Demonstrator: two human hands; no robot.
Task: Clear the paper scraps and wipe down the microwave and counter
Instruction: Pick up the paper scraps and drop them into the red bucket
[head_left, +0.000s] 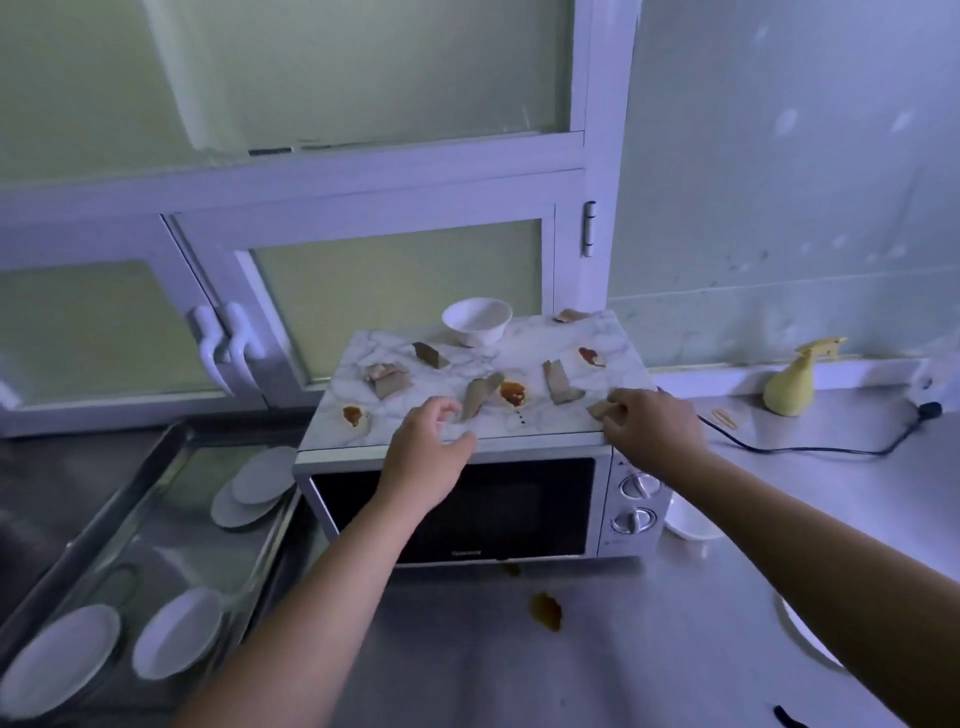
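Note:
A white microwave (602, 519) stands on a steel counter (649, 649), its marbled top strewn with several brown paper scraps and reddish sauce stains (511, 394). My right hand (652, 423) pinches a small scrap (597, 409) at the top's front right corner. My left hand (428, 441) hovers at the front edge with loosely curled fingers, just left of a long scrap (480, 395), holding nothing. More scraps lie at the middle left (389, 382), centre back (431, 356), right (561, 384) and far back corner (571, 315).
A white bowl (477, 322) sits at the back of the microwave top. A brown spill (545, 610) marks the counter in front. A yellow spray bottle (792, 387) and a black cord (810, 447) lie to the right. White plates (254, 488) rest in steel trays on the left.

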